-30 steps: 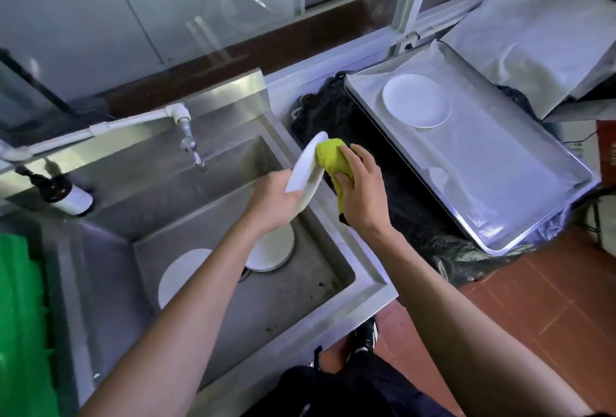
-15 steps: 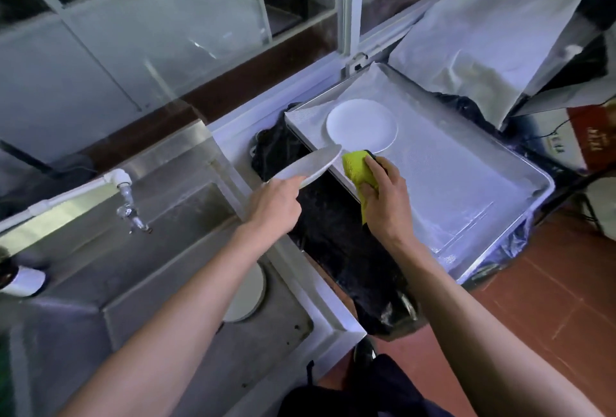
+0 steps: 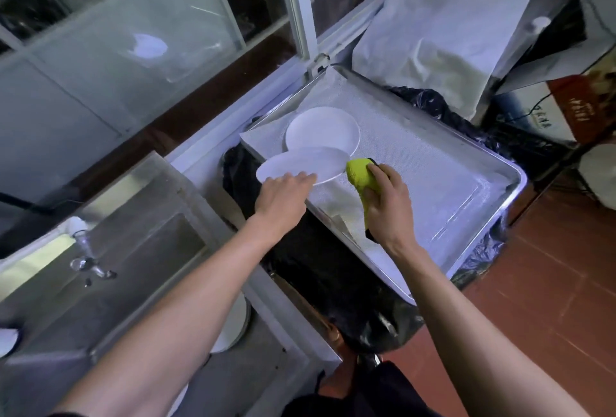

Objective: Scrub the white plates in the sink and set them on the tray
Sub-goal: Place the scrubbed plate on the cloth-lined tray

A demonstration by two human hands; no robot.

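My left hand holds a white plate by its near rim, nearly flat, over the left corner of the metal tray. Just behind it, a second white plate lies on the tray, partly overlapped by the held one. In my right hand I grip a yellow-green sponge, close to the right edge of the held plate. Another white plate lies in the steel sink, mostly hidden by my left forearm.
A tap juts over the sink at left. Black plastic sheeting fills the gap between sink and tray. White sheets lean behind the tray. A window frame runs along the back. Red floor tiles lie at right.
My left hand has carried the plate from above the sink rightward to the tray and tilted it from upright to nearly flat. The right hand with the sponge moved along beside it.
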